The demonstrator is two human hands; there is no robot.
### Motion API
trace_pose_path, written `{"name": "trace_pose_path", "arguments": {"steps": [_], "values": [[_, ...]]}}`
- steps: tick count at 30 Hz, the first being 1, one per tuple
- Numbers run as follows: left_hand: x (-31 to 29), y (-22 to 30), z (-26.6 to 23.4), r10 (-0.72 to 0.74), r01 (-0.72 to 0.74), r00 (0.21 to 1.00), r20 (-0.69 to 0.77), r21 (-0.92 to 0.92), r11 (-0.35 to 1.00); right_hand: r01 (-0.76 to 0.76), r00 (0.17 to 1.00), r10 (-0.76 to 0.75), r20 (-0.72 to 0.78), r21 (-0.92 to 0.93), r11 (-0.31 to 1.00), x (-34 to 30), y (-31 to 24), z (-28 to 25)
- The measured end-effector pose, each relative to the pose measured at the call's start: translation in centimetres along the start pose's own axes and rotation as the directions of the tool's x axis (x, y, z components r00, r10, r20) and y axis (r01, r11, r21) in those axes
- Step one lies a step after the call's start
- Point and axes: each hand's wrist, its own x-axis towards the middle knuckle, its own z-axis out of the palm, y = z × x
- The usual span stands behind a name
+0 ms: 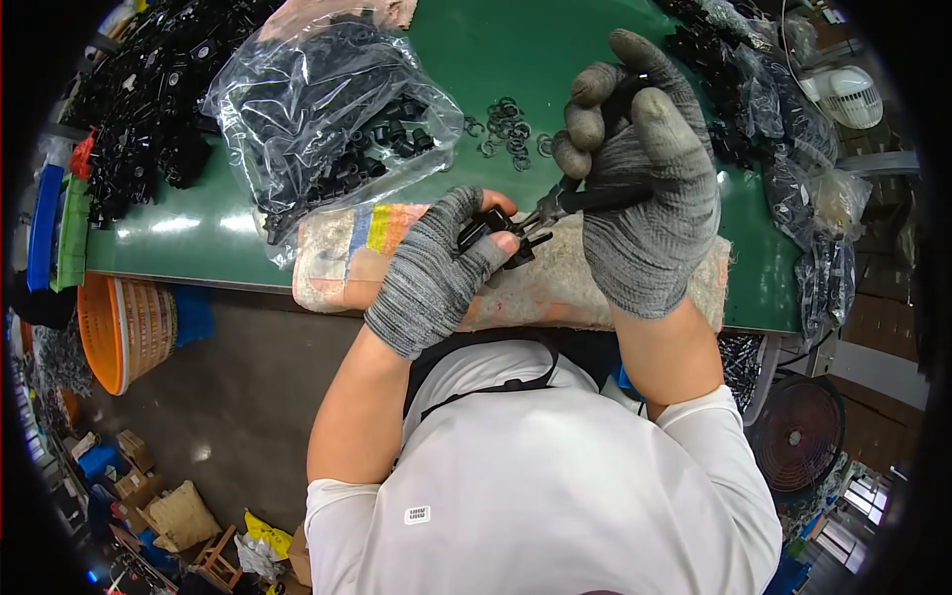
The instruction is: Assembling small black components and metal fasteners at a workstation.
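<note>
My left hand [424, 283], in a grey knit glove with bare fingertips, pinches a small black plastic part [484, 229] above the cloth pad. In my gloved right hand [650, 223] is a pair of pliers [607, 198] with dark handles, one lying across the palm and the other behind the curled fingers. The metal jaws of the pliers meet the black part at its right side; whether they grip a ring there is too small to tell. Beyond my hands, several dark open rings [512, 135] lie loose on the green table [476, 59].
A clear plastic bag [307, 94] of black parts lies open at the left. A patterned cloth pad [337, 260] lines the table's near edge. Black parts [149, 109] are heaped far left; bagged parts [828, 208] line the right. An orange basket [107, 332] stands below left.
</note>
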Motion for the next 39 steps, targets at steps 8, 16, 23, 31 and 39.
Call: {"name": "trace_pose_path", "arguments": {"steps": [8,16,23,31,39], "values": [[0.3,-1.4,1.1,0.089,-0.087,0.995,-0.045,0.043,0.995,0.047,0.999,-0.05,-0.02,-0.153,0.987,0.1,0.7,-0.3],[0.2,-1.7,1.1,0.025,-0.031,0.999,-0.048,-0.123,0.992,0.15,0.984,-0.113,0.138,-0.296,0.943,-1.0,0.8,-0.6],[-0.7,0.7,-0.8,-0.023,0.021,1.0,-0.009,-0.157,0.987,0.159,0.953,-0.12,0.278,-0.125,0.979,-0.1,-2.2,-1.4],[0.0,7.7,-11.7,0.206,-0.319,0.814,-0.543,-0.121,0.94,0.157,0.985,-0.174,-0.019,-0.342,0.927,-1.8,-7.4,1.3],[11.3,8.4,-37.7,0.583,-0.077,0.497,-0.643,0.636,0.768,0.144,0.982,-0.182,-0.044,-0.445,0.884,-0.4,-9.7,-2.4]]}}
